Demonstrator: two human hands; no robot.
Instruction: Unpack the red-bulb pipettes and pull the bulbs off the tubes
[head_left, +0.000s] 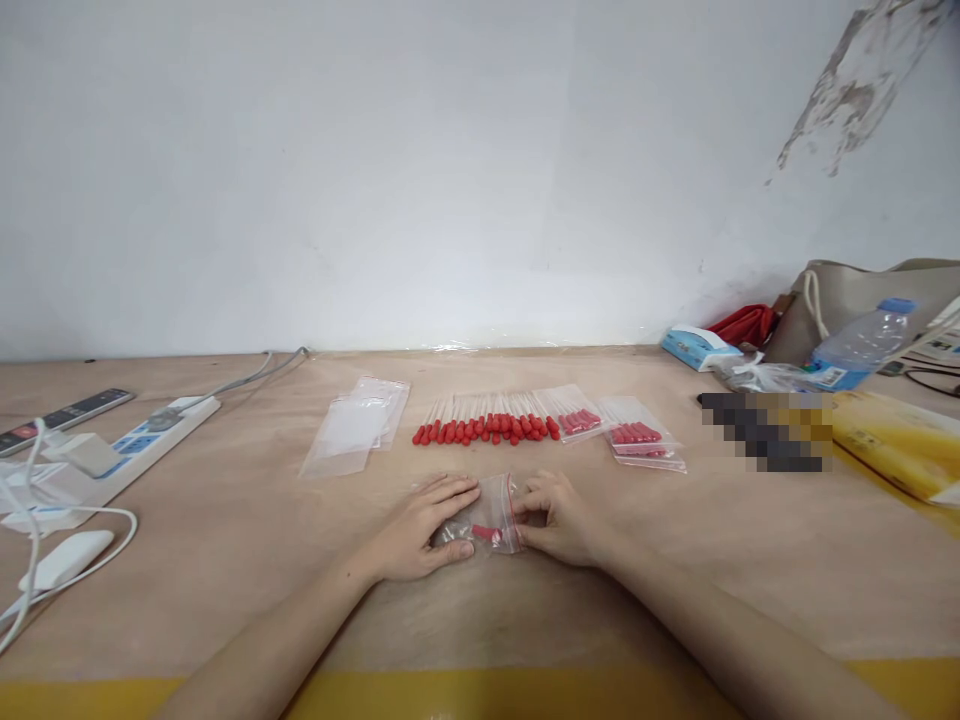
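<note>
Near the front edge of the bench [225, 560], between the two hands, lies a small clear bag [491, 515] with a red zip strip along its right end and a red-tipped piece inside. The left hand [420, 530] lies flat over the bag's left part, fingers spread and pressing it down. The right hand [559, 520] has its fingertips bunched at the zip end, pinching or pressing the strip; how tightly cannot be told.

The bag looks very light, thin and limp, with a slick film that would slide on the bench unless pinned. It should crumple rather than hold a shape. The zip strip is its stiffest part and the best place to take hold, thumb and forefinger on either side. The body of the bag is better held flat under the palm, away from the piece inside, which seems slender and could bend.

Farther back, a row of red-tipped sticks [487, 425] lies side by side. Right of the row are filled bags [637, 440]; left of it is a stack of empty bags [356, 425]. A power strip [142, 440] with cables sits at far left, a water bottle [862, 350] at far right.
</note>
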